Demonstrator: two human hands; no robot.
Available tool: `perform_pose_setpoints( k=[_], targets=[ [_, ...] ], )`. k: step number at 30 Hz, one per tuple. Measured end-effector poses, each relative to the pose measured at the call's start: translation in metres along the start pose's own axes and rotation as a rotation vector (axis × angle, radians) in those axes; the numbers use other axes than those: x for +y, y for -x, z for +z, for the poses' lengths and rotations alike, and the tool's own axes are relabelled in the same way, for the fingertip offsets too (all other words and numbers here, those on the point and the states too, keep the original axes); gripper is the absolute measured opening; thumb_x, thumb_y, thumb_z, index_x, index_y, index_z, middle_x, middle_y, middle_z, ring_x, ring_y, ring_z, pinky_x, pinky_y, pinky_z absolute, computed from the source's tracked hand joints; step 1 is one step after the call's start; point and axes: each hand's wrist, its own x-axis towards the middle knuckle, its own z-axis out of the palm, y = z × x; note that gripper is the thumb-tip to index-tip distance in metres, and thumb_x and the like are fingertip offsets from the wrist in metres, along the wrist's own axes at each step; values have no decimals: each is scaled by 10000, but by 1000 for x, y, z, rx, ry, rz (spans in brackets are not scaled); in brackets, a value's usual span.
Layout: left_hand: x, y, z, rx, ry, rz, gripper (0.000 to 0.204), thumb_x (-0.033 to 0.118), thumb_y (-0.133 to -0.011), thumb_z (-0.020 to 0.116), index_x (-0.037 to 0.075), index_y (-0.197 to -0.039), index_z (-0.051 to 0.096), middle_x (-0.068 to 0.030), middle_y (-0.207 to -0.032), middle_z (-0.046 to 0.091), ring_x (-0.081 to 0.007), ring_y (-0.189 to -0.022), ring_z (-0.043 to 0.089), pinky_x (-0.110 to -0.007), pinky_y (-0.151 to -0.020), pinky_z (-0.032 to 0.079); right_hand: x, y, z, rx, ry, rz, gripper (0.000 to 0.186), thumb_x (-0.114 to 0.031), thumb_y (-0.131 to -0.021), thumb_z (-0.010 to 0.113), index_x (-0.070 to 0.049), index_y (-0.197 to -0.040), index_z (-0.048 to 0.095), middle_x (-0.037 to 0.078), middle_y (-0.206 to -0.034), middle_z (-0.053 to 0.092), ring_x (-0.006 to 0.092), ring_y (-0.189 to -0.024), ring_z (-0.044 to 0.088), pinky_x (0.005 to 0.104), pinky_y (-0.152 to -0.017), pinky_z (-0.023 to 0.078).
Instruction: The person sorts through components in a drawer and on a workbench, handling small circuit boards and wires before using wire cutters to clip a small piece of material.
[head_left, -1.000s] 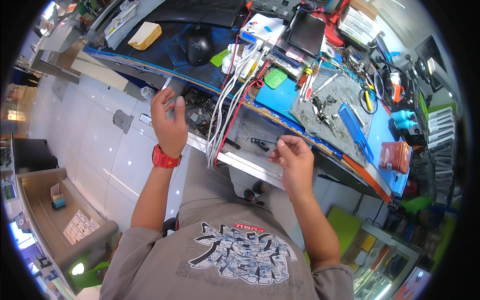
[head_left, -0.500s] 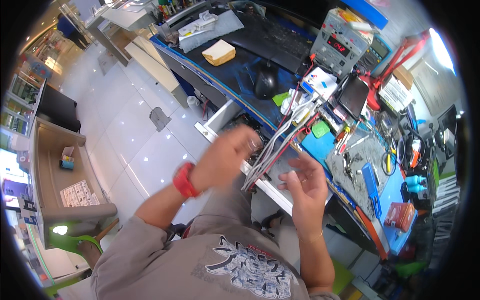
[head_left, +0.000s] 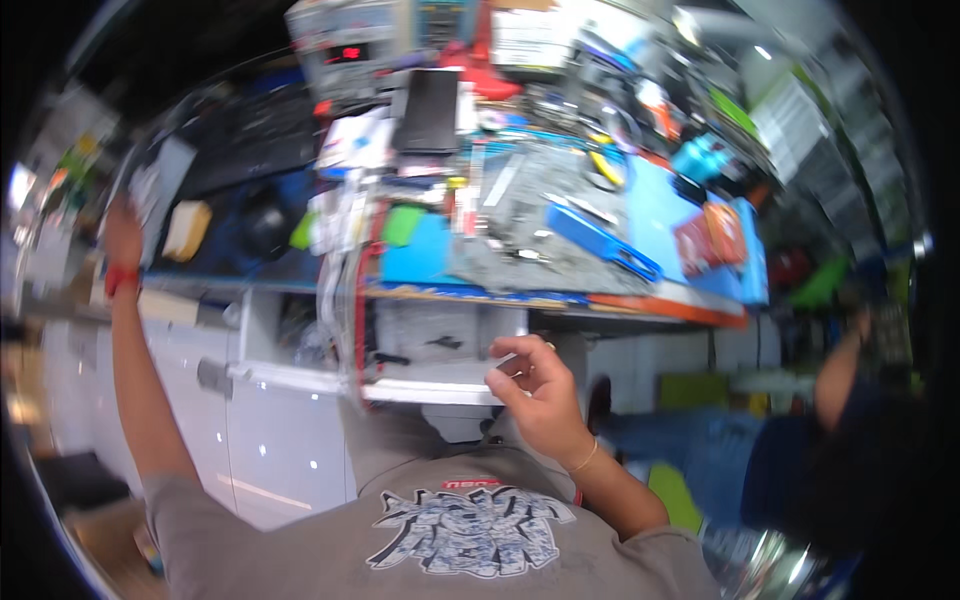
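Your right hand (head_left: 540,393) curls, thumb and fingertips apart, beside the mid-frame drawer (head_left: 430,391), likely open for reach; your left hand (head_left: 123,236), upper left, blurs beyond telling.

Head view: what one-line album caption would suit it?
Left hand far out to the left, right hand near an open drawer under a cluttered workbench.

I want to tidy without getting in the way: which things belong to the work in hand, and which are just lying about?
Seemingly in use:
- open drawer, by the right hand
- grey sheet, by the left hand; contact unclear

Seemingly just lying about:
- black mouse
- blue comb-like tool
- light-blue bottles
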Motion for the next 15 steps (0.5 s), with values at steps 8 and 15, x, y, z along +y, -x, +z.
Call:
perform_pose_setpoints(
  k=[8,15],
  targets=[
    [175,250,-101,298,488,-73,425,165,-1081,600,-54,-1438,527,-215,-1463,563,-324,-1371,541,-445,-1185,413,-18,-19,-84,216,738,-507,155,-55,-902,750,4,-1041,716,159,-1002,711,334,-906,697,407,-802,560],
    [293,354,-77,207,711,-118,509,83,-1082,547,-48,-1538,362,-213,-1584,378,-356,-1469,404,-496,-1212,372,-34,-111,-137,301,1339,-553,241,-85,-871,755,-27,-1089,673,162,-1126,680,372,-1070,621,476,-933,488]
  ],
)
